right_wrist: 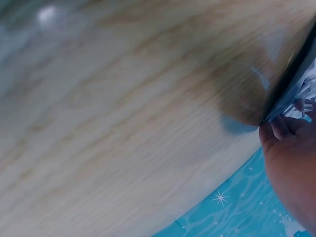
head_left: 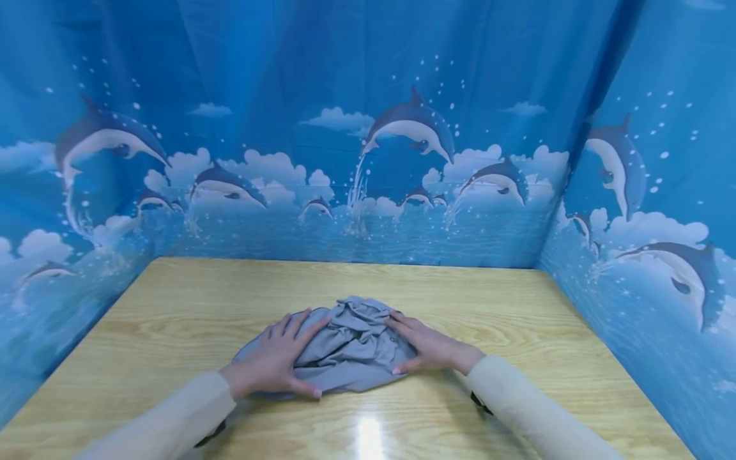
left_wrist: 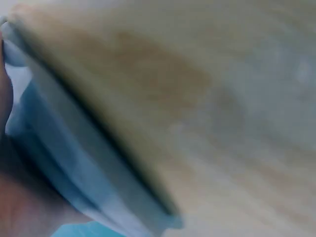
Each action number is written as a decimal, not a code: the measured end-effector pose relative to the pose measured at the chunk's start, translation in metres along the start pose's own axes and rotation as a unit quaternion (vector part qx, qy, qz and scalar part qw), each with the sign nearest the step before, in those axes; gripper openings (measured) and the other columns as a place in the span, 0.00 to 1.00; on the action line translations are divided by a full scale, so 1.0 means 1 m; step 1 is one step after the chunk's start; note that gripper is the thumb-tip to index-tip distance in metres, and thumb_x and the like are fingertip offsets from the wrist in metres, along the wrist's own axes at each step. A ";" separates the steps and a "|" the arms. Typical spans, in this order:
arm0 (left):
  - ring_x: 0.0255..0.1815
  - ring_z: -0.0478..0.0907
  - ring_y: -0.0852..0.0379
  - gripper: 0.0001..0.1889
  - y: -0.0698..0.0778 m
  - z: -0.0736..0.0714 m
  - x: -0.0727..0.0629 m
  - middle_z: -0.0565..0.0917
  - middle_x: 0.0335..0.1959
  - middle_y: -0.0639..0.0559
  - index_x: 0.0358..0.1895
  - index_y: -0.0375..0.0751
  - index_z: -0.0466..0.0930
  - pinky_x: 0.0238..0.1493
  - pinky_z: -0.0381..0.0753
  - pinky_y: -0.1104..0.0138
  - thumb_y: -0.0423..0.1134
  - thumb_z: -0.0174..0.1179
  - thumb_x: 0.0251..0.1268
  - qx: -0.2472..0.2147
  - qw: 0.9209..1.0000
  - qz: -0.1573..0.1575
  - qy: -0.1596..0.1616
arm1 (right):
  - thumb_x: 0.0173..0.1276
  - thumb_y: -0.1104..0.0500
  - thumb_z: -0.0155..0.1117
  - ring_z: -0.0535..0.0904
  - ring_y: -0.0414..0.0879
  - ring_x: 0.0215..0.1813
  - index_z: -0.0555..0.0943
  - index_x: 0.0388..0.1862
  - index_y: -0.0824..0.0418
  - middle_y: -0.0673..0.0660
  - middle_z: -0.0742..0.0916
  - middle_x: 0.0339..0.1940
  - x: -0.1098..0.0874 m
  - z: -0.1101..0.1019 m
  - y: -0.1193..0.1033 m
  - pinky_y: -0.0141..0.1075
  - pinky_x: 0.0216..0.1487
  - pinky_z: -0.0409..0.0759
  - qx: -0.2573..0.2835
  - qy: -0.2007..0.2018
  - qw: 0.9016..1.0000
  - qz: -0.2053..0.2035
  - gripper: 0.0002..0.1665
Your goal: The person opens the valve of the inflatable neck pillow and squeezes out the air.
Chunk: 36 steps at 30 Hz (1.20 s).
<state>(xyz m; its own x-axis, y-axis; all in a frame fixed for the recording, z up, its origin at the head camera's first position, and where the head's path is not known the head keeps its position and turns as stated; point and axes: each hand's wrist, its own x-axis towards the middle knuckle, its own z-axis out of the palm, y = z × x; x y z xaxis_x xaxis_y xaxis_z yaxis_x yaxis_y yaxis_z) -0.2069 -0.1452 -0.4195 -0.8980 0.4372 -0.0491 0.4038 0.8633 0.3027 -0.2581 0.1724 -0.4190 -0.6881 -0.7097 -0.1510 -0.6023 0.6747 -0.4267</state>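
Observation:
A crumpled grey piece of cloth [head_left: 351, 348], heaped and folded, lies on the wooden table between both hands. My left hand [head_left: 277, 358] rests on its left side with fingers spread and the thumb out along the near edge. On the right side, my right hand [head_left: 428, 345] touches the bunched folds, its thumb well apart from the fingers at the near edge. In the left wrist view, the cloth [left_wrist: 84, 148] shows as a blurred edge beside the hand. The right wrist view has the right hand [right_wrist: 291, 153] with its fingertips at the cloth's dark edge.
The light wooden table [head_left: 201, 287] extends around the cloth. Blue curtains [head_left: 356, 211] printed with dolphins and clouds stand along its back, left and right sides. A bright light reflection [head_left: 370, 437] shows on the near tabletop.

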 end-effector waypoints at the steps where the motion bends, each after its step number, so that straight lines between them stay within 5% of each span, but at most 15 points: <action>1: 0.69 0.46 0.29 0.61 -0.001 0.001 -0.001 0.46 0.73 0.42 0.72 0.66 0.40 0.58 0.51 0.32 0.81 0.55 0.26 -0.001 1.000 0.004 0.005 | 0.54 0.38 0.63 0.47 0.57 0.74 0.48 0.74 0.55 0.58 0.48 0.75 0.000 0.000 0.000 0.52 0.69 0.54 -0.001 0.000 1.000 0.001 0.56; 14: 0.69 0.45 0.31 0.54 -0.008 0.015 -0.001 0.45 0.72 0.38 0.72 0.62 0.42 0.58 0.46 0.30 0.71 0.58 0.39 -0.045 0.997 0.041 0.043 | 0.56 0.38 0.63 0.47 0.60 0.74 0.47 0.74 0.57 0.61 0.47 0.75 -0.002 0.003 -0.001 0.53 0.68 0.55 -0.019 -0.001 1.000 0.003 0.55; 20: 0.71 0.41 0.34 0.52 -0.021 0.014 -0.002 0.41 0.73 0.40 0.72 0.62 0.40 0.58 0.43 0.30 0.70 0.58 0.44 -0.092 0.992 0.081 0.023 | 0.56 0.38 0.62 0.46 0.60 0.74 0.48 0.74 0.57 0.61 0.47 0.75 -0.001 0.004 -0.002 0.53 0.68 0.56 -0.019 -0.001 1.000 0.009 0.55; 28: 0.72 0.44 0.38 0.46 -0.040 0.011 -0.005 0.41 0.74 0.42 0.73 0.55 0.40 0.62 0.50 0.38 0.63 0.54 0.55 -0.069 0.986 0.150 0.017 | 0.56 0.39 0.64 0.47 0.60 0.73 0.48 0.73 0.59 0.62 0.48 0.75 -0.001 0.003 -0.004 0.52 0.68 0.56 -0.023 0.002 1.000 0.008 0.55; 36: 0.72 0.45 0.38 0.45 -0.040 0.011 -0.008 0.39 0.74 0.41 0.73 0.54 0.39 0.63 0.50 0.38 0.63 0.49 0.58 -0.028 0.989 0.141 0.021 | 0.55 0.40 0.65 0.47 0.60 0.74 0.48 0.73 0.59 0.62 0.48 0.75 -0.001 0.004 -0.005 0.52 0.68 0.57 -0.021 0.005 1.000 0.009 0.55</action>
<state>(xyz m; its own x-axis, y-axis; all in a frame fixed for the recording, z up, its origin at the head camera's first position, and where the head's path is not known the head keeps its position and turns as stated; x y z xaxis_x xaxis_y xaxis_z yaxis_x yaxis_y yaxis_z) -0.2138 -0.1802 -0.4418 -0.7576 0.6473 0.0834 0.6304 0.6927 0.3503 -0.2531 0.1689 -0.4207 -0.7028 -0.6957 -0.1486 -0.6064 0.6951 -0.3862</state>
